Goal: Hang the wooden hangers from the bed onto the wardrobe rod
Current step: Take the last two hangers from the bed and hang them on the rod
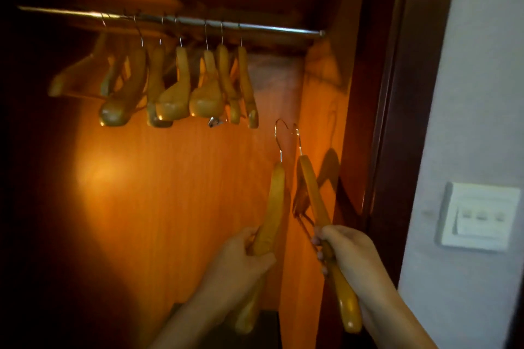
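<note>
A metal wardrobe rod [269, 28] runs across the top of the open wardrobe. Several wooden hangers [175, 88] hang from it, bunched left of centre. My left hand [243, 261] grips a wooden hanger [273, 201] by one arm, its metal hook pointing up, well below the rod. My right hand [348, 252] grips a second wooden hanger [314, 198] by its arm, hook up and close beside the first hook. Both held hangers are under the bare right end of the rod.
The wardrobe's orange side panel [320, 110] stands just right of the held hangers, with the dark door frame [388, 122] beyond it. A white wall switch plate [479, 215] sits on the pale wall at right. A dark shelf edge [269, 329] lies below the hands.
</note>
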